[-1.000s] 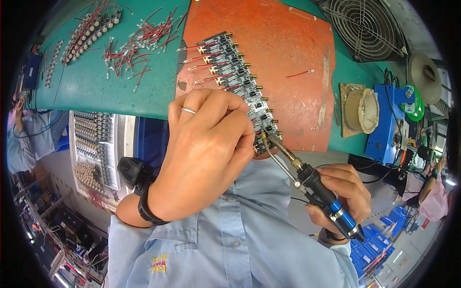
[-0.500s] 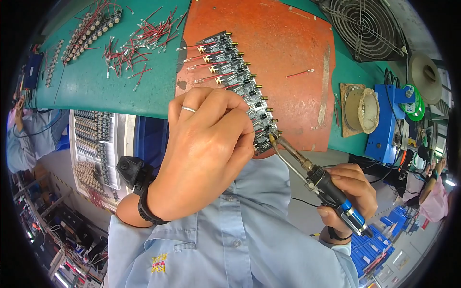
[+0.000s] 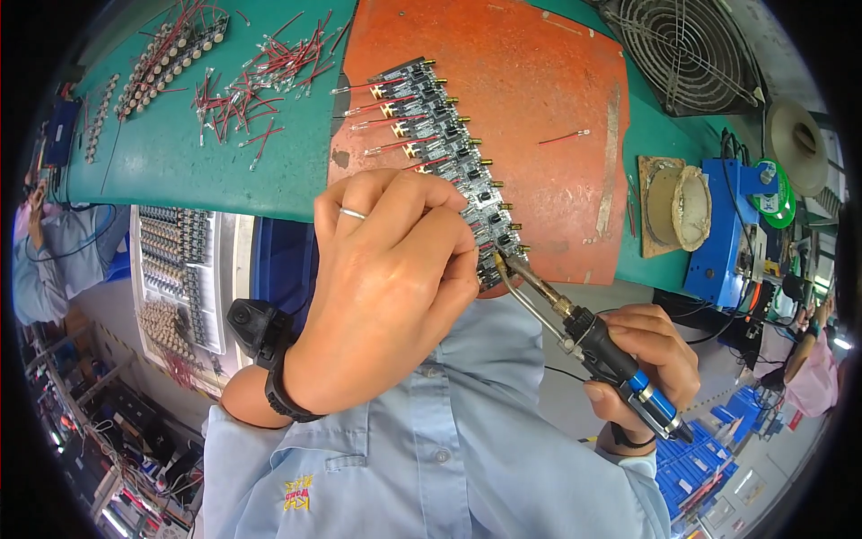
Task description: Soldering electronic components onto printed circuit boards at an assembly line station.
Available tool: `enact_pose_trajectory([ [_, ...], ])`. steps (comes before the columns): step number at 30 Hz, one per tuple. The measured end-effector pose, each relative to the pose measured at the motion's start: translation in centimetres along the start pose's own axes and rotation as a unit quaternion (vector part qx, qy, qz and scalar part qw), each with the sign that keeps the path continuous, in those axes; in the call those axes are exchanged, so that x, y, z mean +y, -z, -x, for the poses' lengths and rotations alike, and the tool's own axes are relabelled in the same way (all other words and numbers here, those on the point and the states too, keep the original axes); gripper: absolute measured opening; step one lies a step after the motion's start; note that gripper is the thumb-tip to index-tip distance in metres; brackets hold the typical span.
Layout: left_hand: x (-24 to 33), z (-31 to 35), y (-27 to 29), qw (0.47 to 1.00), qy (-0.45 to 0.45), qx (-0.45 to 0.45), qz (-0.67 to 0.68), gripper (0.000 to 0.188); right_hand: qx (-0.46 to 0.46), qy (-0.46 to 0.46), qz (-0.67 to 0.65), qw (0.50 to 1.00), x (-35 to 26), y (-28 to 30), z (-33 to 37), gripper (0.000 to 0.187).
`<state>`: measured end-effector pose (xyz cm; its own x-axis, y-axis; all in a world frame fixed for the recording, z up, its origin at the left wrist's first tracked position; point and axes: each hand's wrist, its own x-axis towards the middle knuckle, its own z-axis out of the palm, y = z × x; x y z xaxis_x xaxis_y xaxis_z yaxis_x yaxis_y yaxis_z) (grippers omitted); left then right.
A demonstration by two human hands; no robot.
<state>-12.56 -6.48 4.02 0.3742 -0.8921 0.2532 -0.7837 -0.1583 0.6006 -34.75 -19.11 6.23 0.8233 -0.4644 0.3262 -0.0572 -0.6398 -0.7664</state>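
A strip of joined circuit boards (image 3: 467, 157) lies slantwise on the orange mat (image 3: 548, 99). Several red wire leads (image 3: 388, 146) stick out from its left side. My right hand (image 3: 651, 359) is closed round a soldering iron (image 3: 611, 355) with a blue and black handle and a thin metal feed tube beside its tip. That tip touches or hovers just over the boards near the strip's lower end. Beside it, my left hand (image 3: 386, 278) is pinched at the strip's left edge; whatever lies between its fingertips is hidden behind the hand.
Loose red leads (image 3: 260, 85) lie heaped on the green bench mat (image 3: 171, 171). At the right stand a round, crusted pot (image 3: 690, 208) and a blue stand (image 3: 718, 234). A fan (image 3: 678, 54) fills the far right. A tray of boards (image 3: 184, 278) stands at the left.
The soldering iron's tip has shifted slightly left along the lower boards, and my right hand with it. My left hand stays pinched in nearly the same place.
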Motion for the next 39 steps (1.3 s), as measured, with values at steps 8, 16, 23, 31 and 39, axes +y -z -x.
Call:
enact_pose_trajectory([
  [8, 0.3, 0.0, -0.2, 0.999, -0.017, 0.018, -0.028, 0.014, -0.04, -0.001, 0.035, 0.999, -0.5, 0.3, -0.3, 0.046],
  [16, 0.6, -0.2, -0.2, 0.999, -0.021, 0.015, -0.034, 0.016, -0.075, 0.039, 0.085, 0.993, -0.8, 0.7, -0.7, 0.049],
  [23, 0.5, -0.1, -0.2, 0.999, -0.024, 0.014, -0.039, 0.015, 0.11, 0.023, 0.012, 0.994, 0.2, 1.6, 1.1, 0.057],
  [31, 1.1, -0.4, 0.2, 0.998, -0.03, 0.007, -0.051, 0.013, 0.275, -0.09, -0.012, 0.957, 2.5, 0.6, 3.2, 0.063],
  [39, 1.7, -5.0, 2.8, 0.993, -0.088, -0.02, -0.078, 0.01, 0.306, -0.104, -0.073, 0.943, 3.6, 0.7, 3.0, 0.057],
])
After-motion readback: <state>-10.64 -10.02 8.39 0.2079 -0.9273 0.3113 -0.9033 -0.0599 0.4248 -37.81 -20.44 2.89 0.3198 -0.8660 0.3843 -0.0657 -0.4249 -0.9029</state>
